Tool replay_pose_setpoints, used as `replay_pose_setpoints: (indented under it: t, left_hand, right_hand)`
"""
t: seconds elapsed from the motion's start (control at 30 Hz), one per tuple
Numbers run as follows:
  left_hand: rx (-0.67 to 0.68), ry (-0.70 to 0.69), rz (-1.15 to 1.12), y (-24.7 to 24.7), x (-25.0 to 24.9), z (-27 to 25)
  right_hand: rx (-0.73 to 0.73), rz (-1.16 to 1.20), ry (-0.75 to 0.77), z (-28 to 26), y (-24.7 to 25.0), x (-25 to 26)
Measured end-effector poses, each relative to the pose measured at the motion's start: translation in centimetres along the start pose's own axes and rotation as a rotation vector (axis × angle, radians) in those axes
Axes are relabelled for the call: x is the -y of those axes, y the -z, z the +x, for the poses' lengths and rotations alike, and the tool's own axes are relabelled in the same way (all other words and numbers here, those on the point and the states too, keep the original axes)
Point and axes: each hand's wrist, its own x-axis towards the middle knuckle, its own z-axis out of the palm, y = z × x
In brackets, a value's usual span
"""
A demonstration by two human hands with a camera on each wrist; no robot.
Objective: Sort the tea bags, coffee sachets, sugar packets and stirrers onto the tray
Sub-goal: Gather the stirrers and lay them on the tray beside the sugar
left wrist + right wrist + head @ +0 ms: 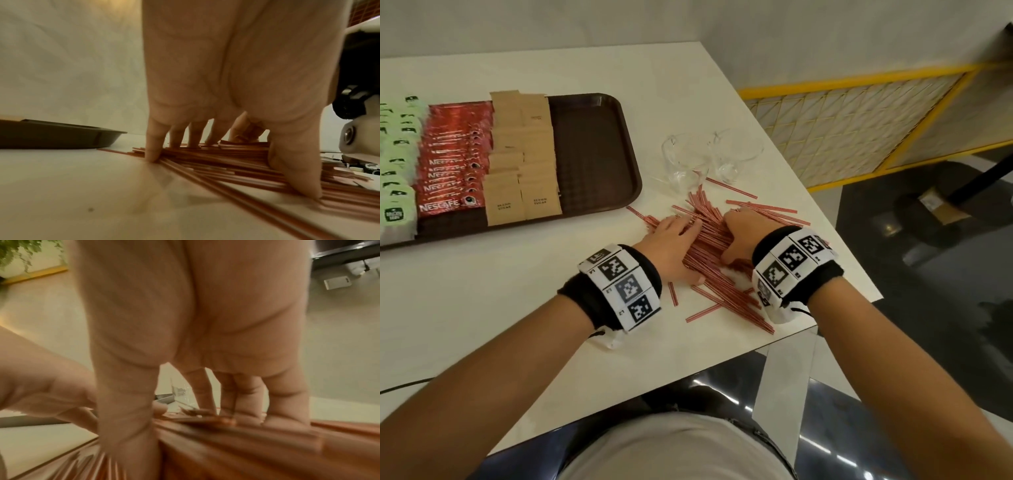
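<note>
On a white rectangular table, sorting well advanced. On the dark brown plastic tray, 3 groups already laid in side-by-side columns: green-and-white tea bags at the far left, red Nescafe coffee sachets next, tan paper brown-sugar packets beside those. Right third of the tray bare, presumably kept for the last group.

Still off the tray: a loose heap of thin red-and-white striped stirrers, spread on the table just right of the tray's near corner, with strays fanned out toward the table edge and toward 2 clear glass cups standing behind the heap.

Left hand pressed down on the heap's left side, fingers spread and nearly straight, tips on sticks and tabletop, thumb planted nearer the wrist; no stick pinched. Right hand bearing on the heap's right side, fingers bent down onto the stirrers, thumb driven into the pile; blurred in the wrist view, with no closed grip around a bundle to be made out.

Judged stage: 3 of 4 categories finished, the fourth being raked together between both hands, none of it yet on the tray. Left to do: squaring the sticks into a bundle, collecting the strays, setting all in the bare section.
</note>
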Motion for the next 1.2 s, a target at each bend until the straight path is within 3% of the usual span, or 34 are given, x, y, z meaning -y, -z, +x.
replay_pose_setpoints:
  t: [0.17,0.4,0.6,0.7,0.8,0.9,1.0,1.2]
  left_hand:
    - [-0.04,0.002,-0.137,0.6,0.2,-0.3]
    - [-0.095,0.016,-0.262,1.2,0.7,-0.5]
    - [-0.387,0.0,-0.406,2.6,2.4,-1.3]
    - [-0.563,0.068,-0.568,3.4,3.2,-1.2]
    - [-0.562,0.116,-0.764,4.0,3.2,-1.0]
    - [-0.549,0.093,-0.974,4.3,2.5,-0.8]
    - [-0.634,0.086,-1.13,4.5,1.8,-0.6]
    - [-0.755,-0.023,-1.201,5.4,1.4,-1.3]
  right_hand:
    - [-0.034,0.113,0.017,0.4,-0.3,0.1]
    - [-0.093,-0.055,-0.053,1.2,-1.4,1.1]
    - [-0.11,-0.01,-0.09,0.8,-1.3,1.3]
    - [-0.102,0.063,-0.032,0.0,-0.5,1.4]
    - [-0.087,0.232,0.105,-0.6,0.1,1.6]
    - [-0.108,0.342,0.224,-0.8,0.5,2.3]
    - [-0.111,0.401,0.299,-0.5,0.4,2.9]
    - [-0.181,0.463,0.371,1.0,0.4,3.7]
